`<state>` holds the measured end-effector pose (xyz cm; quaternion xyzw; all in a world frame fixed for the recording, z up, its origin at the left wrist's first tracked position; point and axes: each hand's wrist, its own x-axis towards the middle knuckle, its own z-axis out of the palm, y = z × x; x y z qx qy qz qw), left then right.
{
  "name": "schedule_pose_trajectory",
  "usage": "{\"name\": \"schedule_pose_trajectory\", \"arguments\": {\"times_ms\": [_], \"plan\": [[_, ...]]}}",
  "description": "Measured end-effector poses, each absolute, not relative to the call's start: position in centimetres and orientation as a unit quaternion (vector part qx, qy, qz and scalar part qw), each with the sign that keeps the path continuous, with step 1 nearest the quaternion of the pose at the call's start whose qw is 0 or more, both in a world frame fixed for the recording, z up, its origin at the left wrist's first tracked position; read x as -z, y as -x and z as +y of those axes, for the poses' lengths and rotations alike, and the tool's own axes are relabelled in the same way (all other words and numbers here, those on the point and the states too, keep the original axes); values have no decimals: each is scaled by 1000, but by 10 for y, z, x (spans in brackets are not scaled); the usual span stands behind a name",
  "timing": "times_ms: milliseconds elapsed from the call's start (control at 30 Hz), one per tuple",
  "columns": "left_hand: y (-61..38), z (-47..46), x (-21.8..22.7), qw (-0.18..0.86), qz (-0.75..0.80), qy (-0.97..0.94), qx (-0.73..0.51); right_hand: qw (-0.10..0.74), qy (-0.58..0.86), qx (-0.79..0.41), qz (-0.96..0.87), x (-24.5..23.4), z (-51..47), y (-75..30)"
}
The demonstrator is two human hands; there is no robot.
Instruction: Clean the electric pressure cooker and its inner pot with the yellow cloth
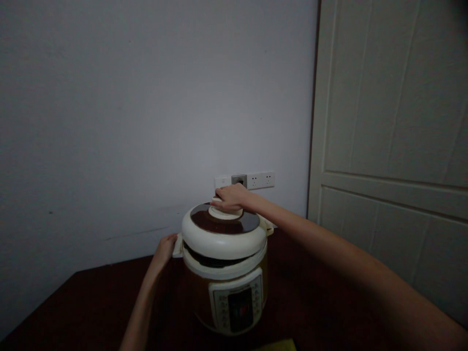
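Observation:
An electric pressure cooker (197, 292) with a control panel on its front stands on a dark red table. Its white-rimmed lid (223, 243) sits tilted on top, and a dark gap shows between lid and body at the front. My right hand (231, 197) is closed around the knob in the middle of the lid. On the left side, my left hand (166, 246) grips the cooker's white side handle (178, 246); its fingertips are partly hidden behind the handle.
Behind the cooker, a row of white wall sockets (261, 180) is set low in the pale wall (164, 97), with a dark plug in a grey one. A white panelled door (387, 122) stands at the right. Something yellow (280, 345) lies at the table's (109, 297) near side.

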<state>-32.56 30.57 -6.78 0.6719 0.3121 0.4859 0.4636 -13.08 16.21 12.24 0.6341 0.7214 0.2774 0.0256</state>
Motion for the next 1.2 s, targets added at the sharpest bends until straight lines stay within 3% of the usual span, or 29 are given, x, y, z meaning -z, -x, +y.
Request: {"name": "schedule_pose_trajectory", "arguments": {"times_ms": [333,567,1067,1200], "plan": [[327,290,60,490,337,-655,-466,-90,-670,-234,698,-155,144,96],[326,297,65,487,335,-651,-475,-222,-662,-218,681,-166,139,55],[330,302,63,439,334,-672,-494,-498,-590,-133,622,-164,117,-21],[330,303,62,446,337,-667,-493,-532,-573,-122,611,-158,109,-33]]}}
